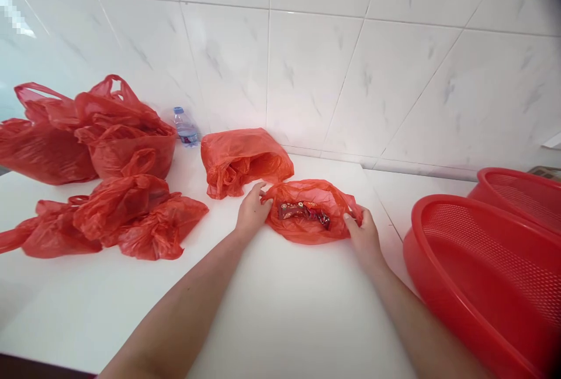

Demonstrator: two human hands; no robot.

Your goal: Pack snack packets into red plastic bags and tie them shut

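Observation:
A red plastic bag lies on the white table with its mouth spread wide. Inside it rest several dark red wrapped packets, their exact kind too small to read. At the bag's left edge, my left hand pinches the rim between thumb and fingers. My right hand grips the opposite rim, thumb on the inner side. Just behind, another red plastic bag lies on its side, its opening facing the front.
Several filled red bags crowd the left of the table, some knotted. A water bottle stands by the tiled wall. Two red perforated plastic baskets occupy the right side.

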